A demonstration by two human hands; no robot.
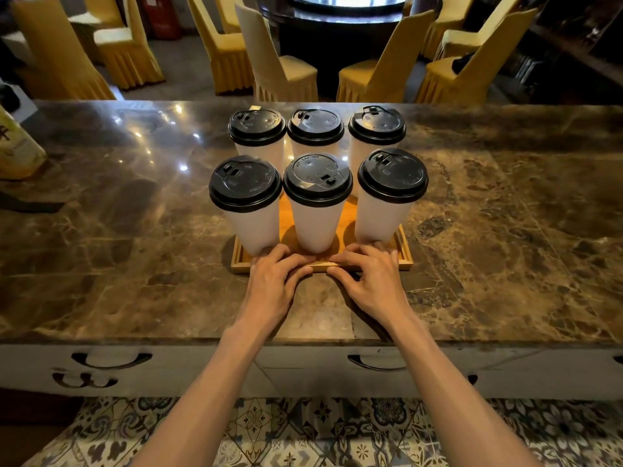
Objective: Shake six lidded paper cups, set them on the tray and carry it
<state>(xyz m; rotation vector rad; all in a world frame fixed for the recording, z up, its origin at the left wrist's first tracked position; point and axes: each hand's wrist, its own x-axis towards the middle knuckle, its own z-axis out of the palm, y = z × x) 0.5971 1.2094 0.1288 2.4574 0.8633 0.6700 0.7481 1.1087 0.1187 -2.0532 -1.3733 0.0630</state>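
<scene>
Marble in mottled brown, polished enough to mirror the ceiling lights, tops the bench [135, 230]. Its pale front below carries dark curved cut-outs [108, 360]. On the middle of the bench sits a shallow wooden tray [403, 255], and all six paper cups [317, 224] stand upright on it in two rows of three. They are white-walled, and each is closed with a black lid [318, 178]. The rows are close together but the cups do not touch.

Both bare forearms reach in from below. The left hand [273, 281] takes the tray's near rim just left of its middle. Its fingers curl over the edge beside the base of the front-left cup, and the thumb lies against the outer side. The right hand [371, 281] mirrors it just right of the middle, its fingertips reaching the foot of the front-right cup. Each grip pinches the rim, and the tray lies flat on the marble.

At the bench's left edge stands a pale yellow container [17, 150], cut off by the frame. Beyond the bench, chairs in yellow pleated covers [279, 72] ring a dark round table [337, 28]. Patterned grey and cream tiles [303, 433] cover the floor under the person.
</scene>
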